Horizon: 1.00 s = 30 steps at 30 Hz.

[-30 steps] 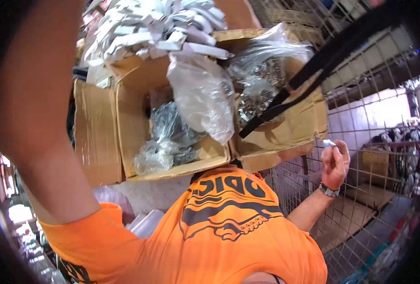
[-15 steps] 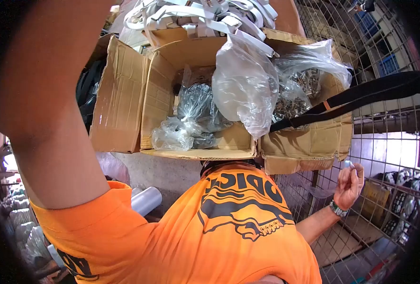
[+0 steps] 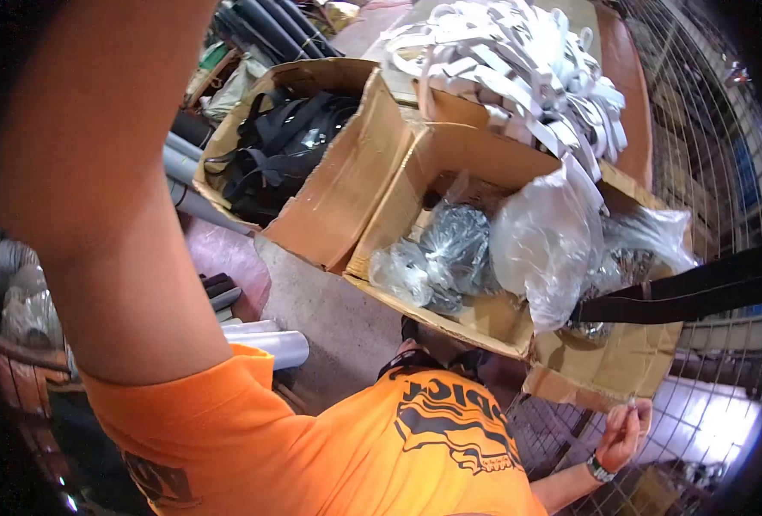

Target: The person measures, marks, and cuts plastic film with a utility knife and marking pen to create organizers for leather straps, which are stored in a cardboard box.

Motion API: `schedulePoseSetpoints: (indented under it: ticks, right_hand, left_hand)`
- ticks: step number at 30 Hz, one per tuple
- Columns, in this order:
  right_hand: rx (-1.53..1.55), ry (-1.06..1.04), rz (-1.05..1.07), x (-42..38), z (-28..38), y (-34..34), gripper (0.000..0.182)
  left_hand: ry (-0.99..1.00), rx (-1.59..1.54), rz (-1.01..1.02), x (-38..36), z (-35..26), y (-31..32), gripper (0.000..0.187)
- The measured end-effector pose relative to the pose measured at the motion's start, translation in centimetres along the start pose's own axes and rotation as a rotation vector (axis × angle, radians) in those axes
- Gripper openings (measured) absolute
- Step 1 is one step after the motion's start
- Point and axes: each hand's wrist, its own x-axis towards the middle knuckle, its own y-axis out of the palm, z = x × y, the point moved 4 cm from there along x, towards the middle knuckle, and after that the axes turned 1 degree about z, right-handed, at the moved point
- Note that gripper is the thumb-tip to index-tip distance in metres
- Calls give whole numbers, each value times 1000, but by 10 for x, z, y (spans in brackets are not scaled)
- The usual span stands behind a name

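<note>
My left arm rises along the left side, and its hand is beyond the top edge of the frame. My right hand (image 3: 623, 437), with a wristwatch (image 3: 601, 469) on its wrist, is low on the right, close to the front corner of a cardboard box (image 3: 608, 378). Its fingers are pinched together, with a small pale, shiny bit at the tips that I cannot make out. In that box lie small metal parts in clear plastic. The adjoining box (image 3: 492, 337) holds a knotted plastic bag of dark small pieces (image 3: 454, 245) and a clear bag (image 3: 546, 241).
Black straps (image 3: 295, 142) fill another cardboard box (image 3: 338, 202) on the left. White straps (image 3: 518, 60) are heaped behind the boxes. A black strap (image 3: 682, 297) stretches from the right-hand box to the right. Wire mesh (image 3: 699, 112) borders the right side; pale rolls (image 3: 278, 344) lie below.
The view has shifted left and tilted, bringing the box of black straps fully in. The boxes sit lower and further right. My right hand appears lower, still pinched.
</note>
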Motion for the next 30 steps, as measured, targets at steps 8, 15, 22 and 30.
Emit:
schedulePoseSetpoints:
  ticks: [8,15,22,30]
  right_hand:
    - [88,24,257,3,2,59,10]
    - [108,47,295,-35,-20,122,19]
    - [83,141,357,-97,-56,227,16]
    - [-48,391,607,-130,-109,349,19]
  left_hand:
    - [-93,192,-118,-43,-43,-65,15]
    - [-110,204,-161,-104,-70,-124,16]
    - [-76,165,-127,-150,-82,-206,16]
    - [-171,616,187,-39,-121,-383,17]
